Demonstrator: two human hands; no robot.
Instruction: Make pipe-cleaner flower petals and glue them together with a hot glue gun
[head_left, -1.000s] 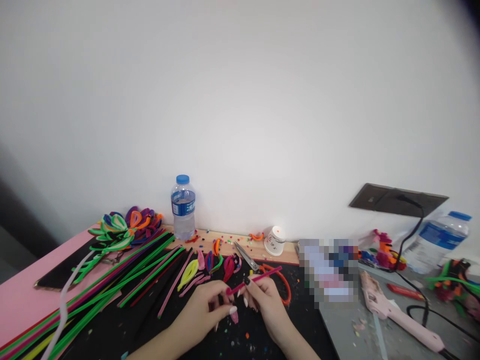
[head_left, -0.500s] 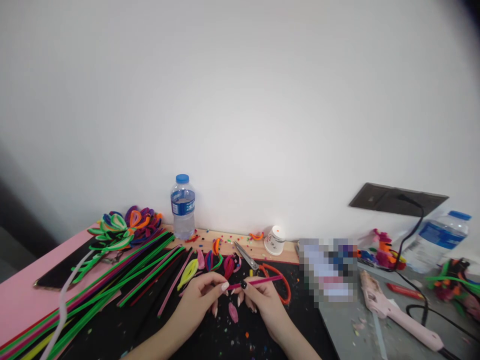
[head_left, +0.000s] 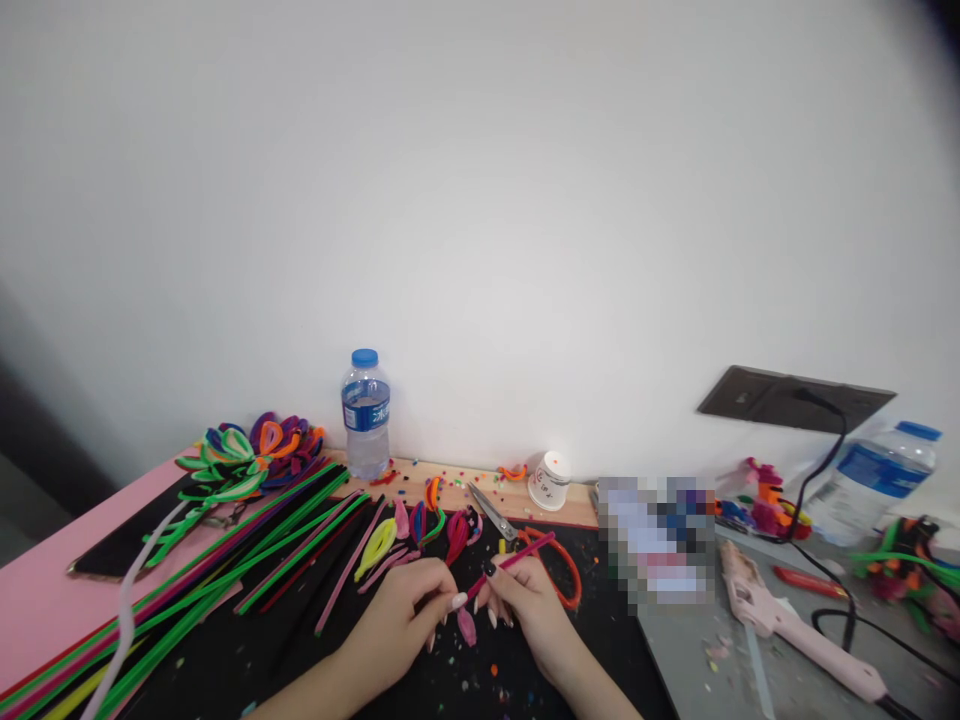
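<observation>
A magenta pipe cleaner (head_left: pixel 525 552) runs slantwise between my two hands, its far end rising to the right. My left hand (head_left: pixel 409 612) pinches its lower end between thumb and finger. Further up, my right hand (head_left: pixel 521 598), with a black thumbnail, grips the same stem. Just below the fingers lies a small pink petal-shaped loop (head_left: pixel 466 627) on the black mat (head_left: pixel 577 640). Beyond my hands are scissors (head_left: pixel 495 515) with orange handles, a yellow looped piece (head_left: pixel 376 548) and a dark pink looped piece (head_left: pixel 457 537).
Long green and pink pipe cleaners (head_left: pixel 225 590) spread across the left side. A water bottle (head_left: pixel 366 420) and an upturned paper cup (head_left: pixel 551 482) stand by the wall. To the right lie a pink glue gun (head_left: pixel 795 630) with a black cord and a second bottle (head_left: pixel 877 480).
My left hand has moved slightly down, and the magenta pipe cleaner now slants more steeply. Pink strips beside the yellow loop have come into view. My right hand stays nearly in place.
</observation>
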